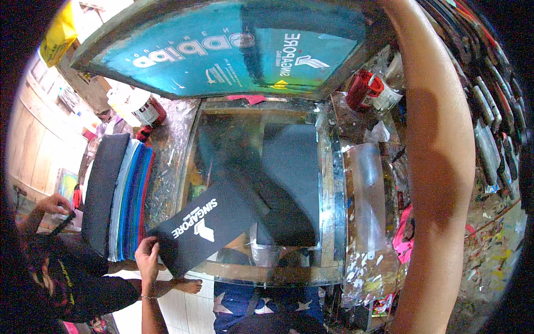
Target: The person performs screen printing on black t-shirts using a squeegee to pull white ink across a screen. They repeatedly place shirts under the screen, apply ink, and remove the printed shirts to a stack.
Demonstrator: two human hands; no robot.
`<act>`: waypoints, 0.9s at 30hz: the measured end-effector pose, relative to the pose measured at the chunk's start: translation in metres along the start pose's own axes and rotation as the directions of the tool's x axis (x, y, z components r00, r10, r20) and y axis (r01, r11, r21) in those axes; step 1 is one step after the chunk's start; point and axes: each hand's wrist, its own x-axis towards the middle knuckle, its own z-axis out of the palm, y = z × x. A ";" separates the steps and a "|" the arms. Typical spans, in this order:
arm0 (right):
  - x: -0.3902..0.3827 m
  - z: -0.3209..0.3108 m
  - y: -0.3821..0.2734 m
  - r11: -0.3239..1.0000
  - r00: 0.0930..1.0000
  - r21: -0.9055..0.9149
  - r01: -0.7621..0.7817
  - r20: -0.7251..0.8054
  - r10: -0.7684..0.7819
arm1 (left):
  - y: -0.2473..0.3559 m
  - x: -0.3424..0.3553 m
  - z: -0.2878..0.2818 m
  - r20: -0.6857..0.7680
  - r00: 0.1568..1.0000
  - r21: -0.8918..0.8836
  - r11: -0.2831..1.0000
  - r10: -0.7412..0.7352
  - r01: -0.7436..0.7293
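Observation:
My left hand (pixel 147 259) pinches the lower left corner of a black fabric piece (pixel 233 203) with white printing, which slants over the glass-topped board (pixel 331 222). Another black fabric panel (pixel 292 150) lies flat on that glass, partly under a dark shadow. Beyond the board a teal printing screen (pixel 194 61) in a dark frame is tilted up, with reversed lettering on its mesh. My right arm (pixel 436 167) reaches up along the right side to the screen's upper right corner. The right hand itself is past the top edge of the picture.
Left of the board stands a stack of coloured fabric pieces (pixel 130 200). Paint containers (pixel 147 111) and a red tub (pixel 364 92) sit near the screen. Many squeegees (pixel 486 100) line the right side. Another person's hand (pixel 55 206) is at far left, their foot (pixel 189 285) below.

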 end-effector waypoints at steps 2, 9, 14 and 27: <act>0.000 0.000 0.000 0.999 0.999 0.038 0.031 0.008 -0.032 | -0.001 -0.004 -0.009 -0.039 0.991 0.144 0.981 -0.129 0.133; 0.003 0.001 0.000 0.998 0.999 0.035 -0.048 0.006 0.048 | 0.140 0.021 0.053 -0.068 0.856 0.191 0.849 0.513 -0.493; -0.004 -0.001 -0.012 1.000 1.000 0.022 -0.023 0.005 0.022 | 0.308 0.114 0.165 0.129 0.664 -0.021 0.671 0.737 -0.741; -0.019 0.010 -0.015 0.973 0.974 0.104 0.204 -0.120 -0.191 | 0.382 0.179 0.219 -0.032 0.248 0.606 0.216 0.968 -0.766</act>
